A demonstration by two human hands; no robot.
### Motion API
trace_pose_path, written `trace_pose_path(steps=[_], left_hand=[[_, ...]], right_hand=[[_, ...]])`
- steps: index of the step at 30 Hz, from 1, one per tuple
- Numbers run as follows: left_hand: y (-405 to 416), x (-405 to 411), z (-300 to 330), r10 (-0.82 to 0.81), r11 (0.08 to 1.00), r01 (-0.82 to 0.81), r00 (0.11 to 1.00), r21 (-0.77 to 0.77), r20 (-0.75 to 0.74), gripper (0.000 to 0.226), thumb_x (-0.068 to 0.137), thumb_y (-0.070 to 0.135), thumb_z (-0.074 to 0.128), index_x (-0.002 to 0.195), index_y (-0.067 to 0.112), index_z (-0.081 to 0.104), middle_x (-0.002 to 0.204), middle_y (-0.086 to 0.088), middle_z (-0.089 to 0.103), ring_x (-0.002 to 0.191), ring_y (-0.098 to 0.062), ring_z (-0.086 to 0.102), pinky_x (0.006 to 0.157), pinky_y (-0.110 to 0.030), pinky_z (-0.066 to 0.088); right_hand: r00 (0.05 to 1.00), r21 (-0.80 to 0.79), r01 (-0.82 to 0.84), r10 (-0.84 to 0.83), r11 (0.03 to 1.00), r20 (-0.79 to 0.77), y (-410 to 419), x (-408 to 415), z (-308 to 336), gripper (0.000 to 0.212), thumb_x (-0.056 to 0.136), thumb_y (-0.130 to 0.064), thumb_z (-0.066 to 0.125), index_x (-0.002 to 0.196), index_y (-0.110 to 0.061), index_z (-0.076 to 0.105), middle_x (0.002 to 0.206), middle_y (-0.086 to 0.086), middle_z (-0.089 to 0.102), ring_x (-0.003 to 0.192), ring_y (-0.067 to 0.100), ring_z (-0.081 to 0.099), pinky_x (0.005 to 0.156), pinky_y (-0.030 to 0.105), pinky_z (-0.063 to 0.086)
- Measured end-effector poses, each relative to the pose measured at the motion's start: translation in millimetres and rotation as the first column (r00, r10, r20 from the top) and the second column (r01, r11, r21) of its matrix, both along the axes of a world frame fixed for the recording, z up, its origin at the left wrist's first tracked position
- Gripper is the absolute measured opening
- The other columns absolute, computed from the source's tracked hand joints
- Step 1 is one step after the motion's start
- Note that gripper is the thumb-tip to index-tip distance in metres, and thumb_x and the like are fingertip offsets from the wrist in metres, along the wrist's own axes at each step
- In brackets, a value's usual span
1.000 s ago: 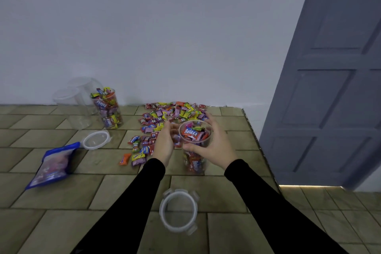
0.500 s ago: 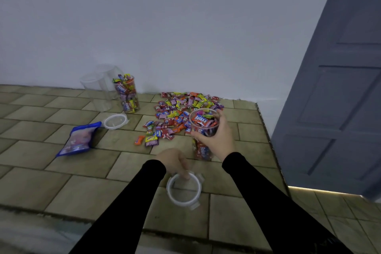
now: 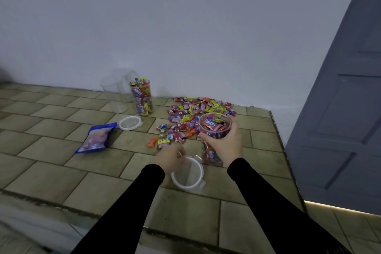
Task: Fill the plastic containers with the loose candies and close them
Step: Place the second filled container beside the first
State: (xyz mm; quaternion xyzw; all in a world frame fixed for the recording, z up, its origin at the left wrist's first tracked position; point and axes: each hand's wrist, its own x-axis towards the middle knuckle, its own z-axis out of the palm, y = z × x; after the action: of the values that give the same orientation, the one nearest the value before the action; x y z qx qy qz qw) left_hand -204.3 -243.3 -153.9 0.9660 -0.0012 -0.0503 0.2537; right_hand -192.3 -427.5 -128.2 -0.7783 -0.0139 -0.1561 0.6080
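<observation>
— What had changed from half a second before?

— Little. The left hand (image 3: pixel 170 158) had stayed at the round white-rimmed clear plastic lid (image 3: pixel 187 175) on the tan tiled counter (image 3: pixel 51 181), and the right hand (image 3: pixel 223 143) had kept its hold on the tall clear plastic container packed with wrapped candies (image 3: pixel 213 139). A second before, both hands had been up at that container.

— How were the hands set?

— The left fingers were curled narrowly over the lid's far rim, touching it; whether it had left the tiles, I could not tell. The right hand was wrapped around the container's wall just below its open mouth, thumb on the near side.

— And the rest?

— The heap of loose, glossy, many-coloured candies (image 3: pixel 193 117) lay just behind that container. Well to the left stood a second candy-filled clear container (image 3: pixel 142 97), lidless, beside an empty transparent one (image 3: pixel 114 95); another white-rimmed lid (image 3: pixel 130 122) and a crumpled blue foil bag (image 3: pixel 95 138) lay near them.
</observation>
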Motion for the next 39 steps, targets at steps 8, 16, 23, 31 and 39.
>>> trace_pose_path(steps=[8, 16, 23, 31, 39], left_hand=[[63.6, 44.7, 31.5, 0.136, 0.989, -0.129, 0.987, -0.075, 0.087, 0.018, 0.092, 0.019, 0.060, 0.107, 0.011, 0.066, 0.094, -0.008, 0.067, 0.086, -0.021, 0.061, 0.068, -0.024, 0.042], [128.8, 112.0, 42.2, 0.309, 0.947, -0.287, 0.935, -0.143, 0.172, 0.024, 0.095, 0.011, 0.049, 0.115, 0.009, 0.062, 0.110, -0.012, 0.067, 0.105, -0.030, 0.060, 0.077, -0.029, 0.040], [154.7, 158.3, 22.8, 0.425, 0.886, -0.371, 0.890, -0.276, 0.167, 0.024, 0.100, 0.011, 0.042, 0.113, 0.013, 0.062, 0.108, -0.010, 0.066, 0.085, -0.017, 0.052, 0.073, -0.026, 0.036], [154.3, 189.8, 1.7, 0.313, 0.939, -0.263, 0.920, -0.219, 0.237, 0.020, 0.097, 0.006, 0.044, 0.108, 0.011, 0.060, 0.096, -0.004, 0.059, 0.086, -0.018, 0.052, 0.072, -0.024, 0.033], [163.6, 220.6, -16.6, 0.220, 0.975, -0.223, 0.961, -0.001, 0.166, 0.023, 0.097, 0.010, 0.046, 0.109, 0.007, 0.066, 0.110, -0.012, 0.064, 0.100, -0.026, 0.061, 0.079, -0.029, 0.046]], right_hand=[[0.995, 0.053, -0.028, 0.023, 0.998, 0.096, 53.5, 49.5, 33.8, 0.099, 0.059, -0.032, 0.091, 0.141, -0.017, 0.037, 0.125, -0.008, 0.050, 0.113, 0.004, 0.049, 0.076, -0.006, 0.036], [0.993, 0.105, -0.097, 0.089, 0.990, 0.083, 124.5, 134.9, 55.5, 0.094, 0.065, -0.021, 0.089, 0.141, -0.013, 0.034, 0.135, 0.001, 0.048, 0.112, 0.009, 0.050, 0.075, -0.005, 0.040], [0.994, 0.096, -0.093, 0.087, 0.991, 0.071, 172.5, 196.2, 47.0, 0.091, 0.065, -0.018, 0.088, 0.138, -0.015, 0.035, 0.133, 0.001, 0.049, 0.109, 0.008, 0.051, 0.072, -0.004, 0.042], [0.997, 0.134, -0.059, 0.053, 0.989, 0.050, 212.6, 257.2, 31.8, 0.091, 0.063, -0.023, 0.090, 0.136, -0.018, 0.035, 0.127, -0.004, 0.050, 0.110, 0.008, 0.052, 0.072, 0.001, 0.044], [0.995, 0.110, -0.097, 0.097, 0.989, 0.007, 236.9, 303.4, 10.8, 0.092, 0.059, -0.024, 0.091, 0.134, -0.019, 0.038, 0.127, -0.007, 0.051, 0.114, 0.010, 0.052, 0.079, 0.004, 0.044]])
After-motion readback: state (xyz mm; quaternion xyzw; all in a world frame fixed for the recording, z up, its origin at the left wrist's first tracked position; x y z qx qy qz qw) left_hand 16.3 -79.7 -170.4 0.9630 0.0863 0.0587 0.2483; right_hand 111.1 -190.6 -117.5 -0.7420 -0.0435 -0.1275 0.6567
